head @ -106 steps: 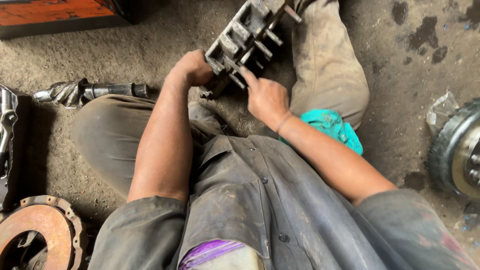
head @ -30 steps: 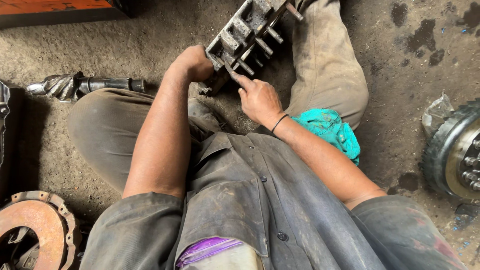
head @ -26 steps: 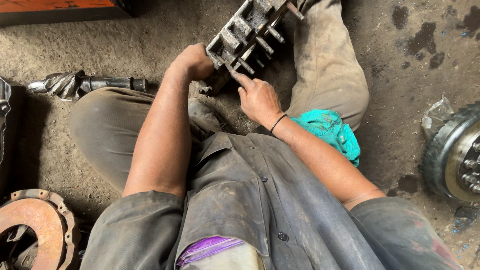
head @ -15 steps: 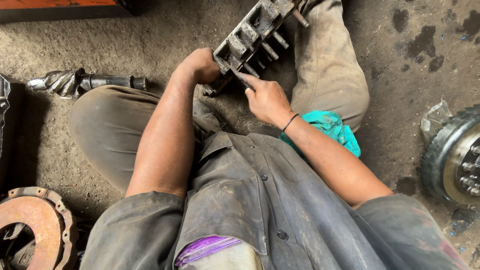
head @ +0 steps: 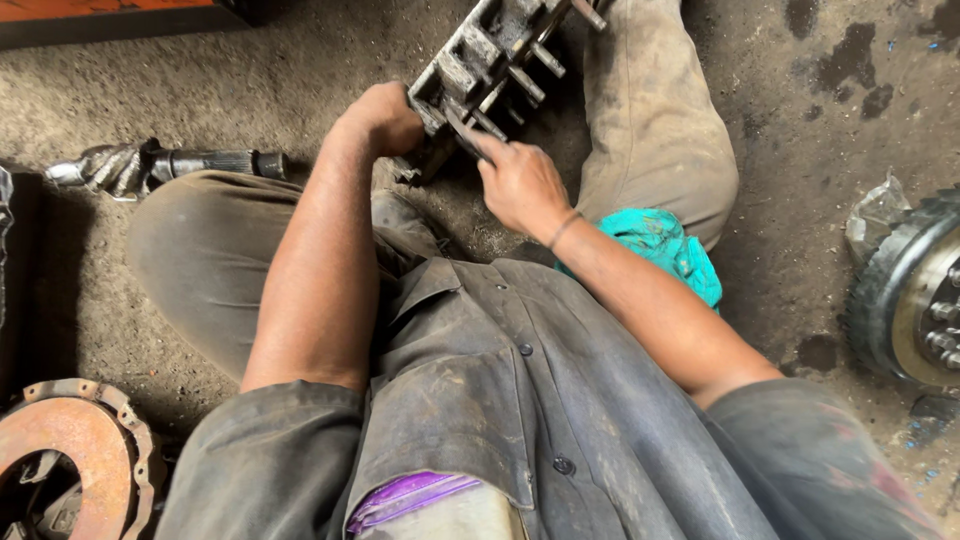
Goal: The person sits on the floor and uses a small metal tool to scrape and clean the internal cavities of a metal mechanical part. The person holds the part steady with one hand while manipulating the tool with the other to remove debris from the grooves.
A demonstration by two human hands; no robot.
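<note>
Metal block point(head: 490, 60) with many short pins sits tilted on the dirt floor point(head: 300, 90), between the person's legs. Left hand point(head: 385, 115) is closed tight on its near corner. Right hand point(head: 520, 185) pinches a thin dark tool and presses it at the pins; fingers point(head: 490, 148) point forward. To do this well, the block should be held very steady and the tool pushed slowly, so it does not slip. Compared with half a second ago, the block sits a bit higher in view and the right hand has slid slightly left
</note>
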